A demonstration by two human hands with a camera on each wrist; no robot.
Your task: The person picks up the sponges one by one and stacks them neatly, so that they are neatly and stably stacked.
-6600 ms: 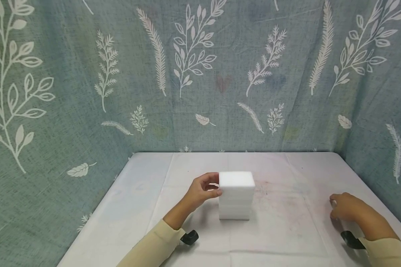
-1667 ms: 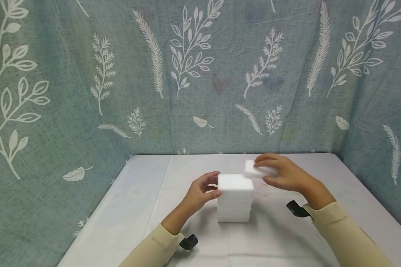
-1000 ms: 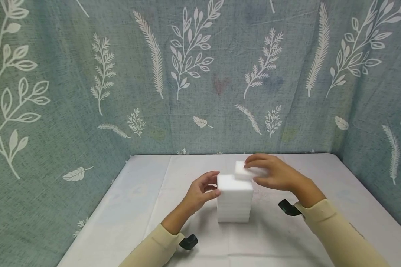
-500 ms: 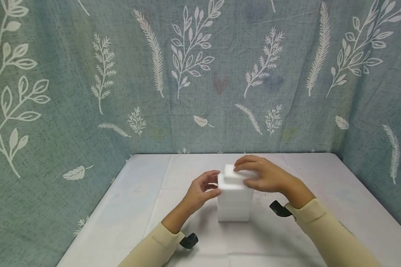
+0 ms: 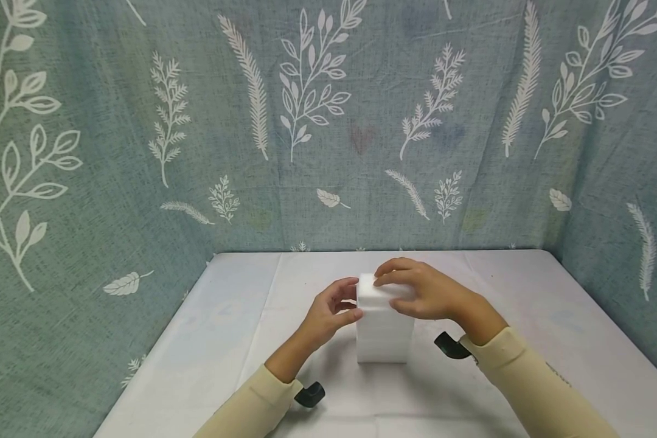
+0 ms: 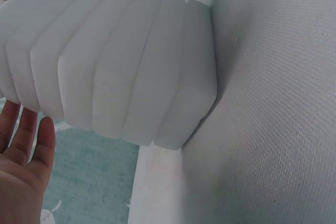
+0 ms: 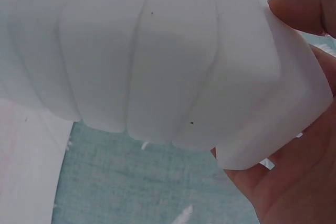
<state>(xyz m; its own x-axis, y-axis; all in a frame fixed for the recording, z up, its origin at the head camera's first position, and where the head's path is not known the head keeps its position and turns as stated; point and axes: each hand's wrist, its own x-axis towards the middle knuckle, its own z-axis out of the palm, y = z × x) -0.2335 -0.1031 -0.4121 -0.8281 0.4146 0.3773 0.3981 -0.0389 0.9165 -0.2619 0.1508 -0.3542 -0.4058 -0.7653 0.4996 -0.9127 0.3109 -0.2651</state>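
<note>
A tall stack of white sponge blocks (image 5: 384, 337) stands on the table, its layers plain in the left wrist view. My right hand (image 5: 429, 289) holds the top sponge (image 7: 275, 114) between thumb and fingers. That sponge lies on the stack, roughly in line with the blocks below but slightly askew in the right wrist view. At the stack's left side is my left hand (image 5: 324, 314), thumb toward the front and fingers toward the back. Its fingers (image 6: 44, 140) look fairly straight, their tips against the upper blocks. The right palm hides part of the top sponge.
A white cloth-covered table (image 5: 241, 340) spreads around the stack. Behind it and at both sides hangs a blue-green leaf-patterned curtain (image 5: 328, 146). Each wrist carries a small black camera mount, the left mount (image 5: 309, 395) and the right mount (image 5: 452, 345).
My right hand came in from the far right with a sponge, then slid it leftward over the stack and down until it sits on top. The left hand stayed beside the stack.
</note>
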